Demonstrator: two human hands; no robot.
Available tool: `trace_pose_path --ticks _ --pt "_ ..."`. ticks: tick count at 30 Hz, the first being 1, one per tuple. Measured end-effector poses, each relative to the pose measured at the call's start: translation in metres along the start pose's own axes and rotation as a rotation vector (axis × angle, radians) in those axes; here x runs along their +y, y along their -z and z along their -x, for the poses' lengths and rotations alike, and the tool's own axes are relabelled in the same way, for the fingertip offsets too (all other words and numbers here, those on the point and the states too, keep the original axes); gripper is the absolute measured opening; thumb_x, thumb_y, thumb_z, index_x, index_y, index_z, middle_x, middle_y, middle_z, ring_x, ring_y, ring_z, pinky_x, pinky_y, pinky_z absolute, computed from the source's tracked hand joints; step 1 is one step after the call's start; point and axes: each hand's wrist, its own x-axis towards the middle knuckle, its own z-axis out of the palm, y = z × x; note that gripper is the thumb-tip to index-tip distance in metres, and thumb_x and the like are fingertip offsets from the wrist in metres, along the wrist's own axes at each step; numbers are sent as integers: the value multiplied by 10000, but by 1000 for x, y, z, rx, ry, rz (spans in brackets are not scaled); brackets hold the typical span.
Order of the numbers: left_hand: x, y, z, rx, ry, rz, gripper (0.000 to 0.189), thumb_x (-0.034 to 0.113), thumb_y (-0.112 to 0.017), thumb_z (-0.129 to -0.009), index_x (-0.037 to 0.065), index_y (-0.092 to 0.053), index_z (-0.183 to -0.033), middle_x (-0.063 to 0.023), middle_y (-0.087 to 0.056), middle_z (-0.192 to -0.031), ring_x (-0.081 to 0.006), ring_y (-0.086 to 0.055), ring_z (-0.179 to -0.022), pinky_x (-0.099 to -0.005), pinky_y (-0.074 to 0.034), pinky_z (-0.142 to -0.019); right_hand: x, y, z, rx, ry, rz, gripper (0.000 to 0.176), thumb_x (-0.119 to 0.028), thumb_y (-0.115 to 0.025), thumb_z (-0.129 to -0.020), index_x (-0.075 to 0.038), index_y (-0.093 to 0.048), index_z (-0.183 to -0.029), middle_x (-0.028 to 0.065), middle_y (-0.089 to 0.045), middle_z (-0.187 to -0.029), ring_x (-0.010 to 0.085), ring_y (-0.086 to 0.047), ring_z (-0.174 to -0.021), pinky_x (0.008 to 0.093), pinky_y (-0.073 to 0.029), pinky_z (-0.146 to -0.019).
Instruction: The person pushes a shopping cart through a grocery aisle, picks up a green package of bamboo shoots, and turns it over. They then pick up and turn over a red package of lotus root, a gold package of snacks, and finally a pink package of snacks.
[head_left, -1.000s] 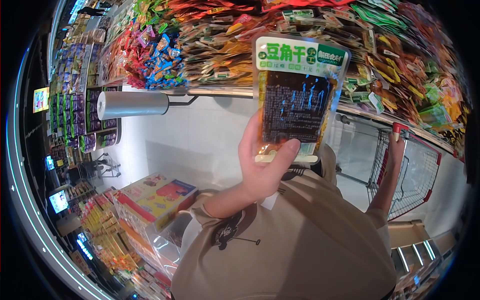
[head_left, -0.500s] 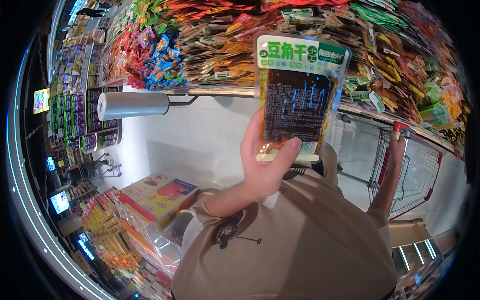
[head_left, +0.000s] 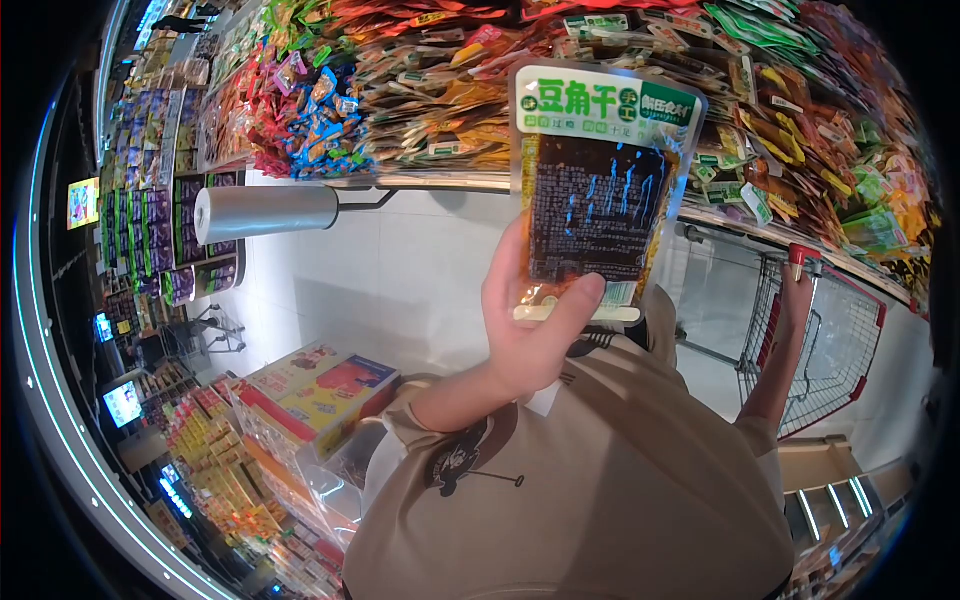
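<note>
My left hand [head_left: 535,320] grips a snack packet [head_left: 600,200] by its lower end, thumb across the front and fingers behind. Dark print fills the packet's middle, under a white top with green Chinese characters. It is held upright in front of my chest, before the heaped bags. Over on the right, my right hand [head_left: 797,290] is wrapped round the red handle [head_left: 803,254] of a wire shopping cart [head_left: 830,360]. Most of those fingers are small and partly hidden.
A long display of loose snack bags [head_left: 440,100] runs across the top. A silver cylinder [head_left: 268,212] on a bracket juts out from its edge. Boxes [head_left: 320,390] stand close by my left side. Stocked shelves [head_left: 150,200] line the far left, beyond the pale floor [head_left: 390,260].
The packet's top has tipped up very slightly, and its upper edge sits a little higher. Both hands keep their grips.
</note>
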Motion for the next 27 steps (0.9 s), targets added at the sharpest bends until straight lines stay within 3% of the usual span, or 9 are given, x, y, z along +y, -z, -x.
trace_pose_path --ticks 27 --pt "-1 0 -7 -19 5 32 559 -61 -556 -786 -14 -345 -1301 -108 -529 -1158 -189 -529 -1044 -323 -416 -904 -11 1 7 -12 -22 -15 303 -315 -602 -795 -14 -578 -767 -3 -472 -553 89 -444 -470 271 -344 -438"
